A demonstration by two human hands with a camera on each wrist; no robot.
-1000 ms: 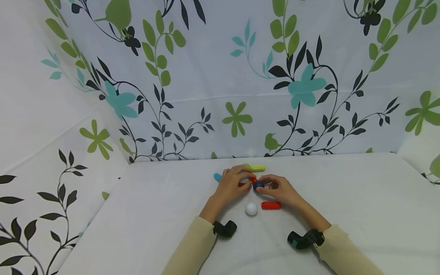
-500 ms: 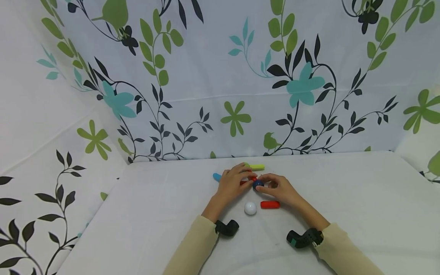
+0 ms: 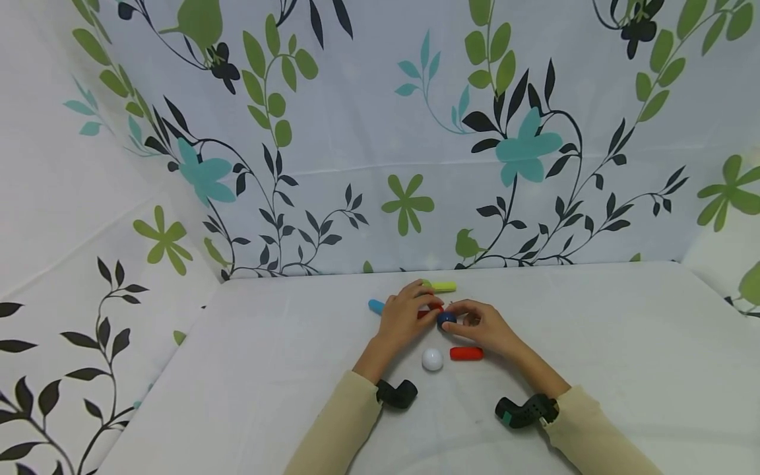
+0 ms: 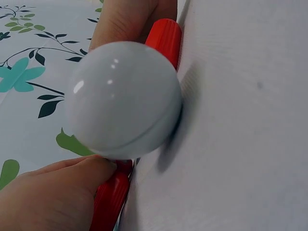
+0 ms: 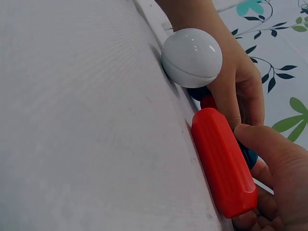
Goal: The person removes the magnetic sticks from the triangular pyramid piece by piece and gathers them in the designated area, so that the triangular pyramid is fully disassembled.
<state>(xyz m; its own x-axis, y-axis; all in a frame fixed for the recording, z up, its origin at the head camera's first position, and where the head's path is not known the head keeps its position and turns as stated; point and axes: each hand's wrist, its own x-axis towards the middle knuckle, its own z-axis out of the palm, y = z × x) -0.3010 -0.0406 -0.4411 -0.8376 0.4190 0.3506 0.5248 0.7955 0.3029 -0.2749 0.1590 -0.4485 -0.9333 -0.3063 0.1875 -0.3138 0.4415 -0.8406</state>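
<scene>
In the head view my left hand pinches a red ribbed stick, partly hidden by the fingers. Against it, my right hand holds a dark blue ball between thumb and fingers. The two hands almost meet over the white table. Nearer to me lies a white ball, with a loose red stick to its right. Beneath the left hand, the right wrist view shows a second dark blue piece, mostly covered by the white ball.
Beyond the left hand a yellow-green stick lies on the table. A light blue piece sticks out to the left of that hand. Behind the table hangs a leaf-patterned cloth.
My left wrist and forearm have shifted slightly to the right, and the red piece between the hands has turned a little. The right hand stays almost still on the dark blue ball.
</scene>
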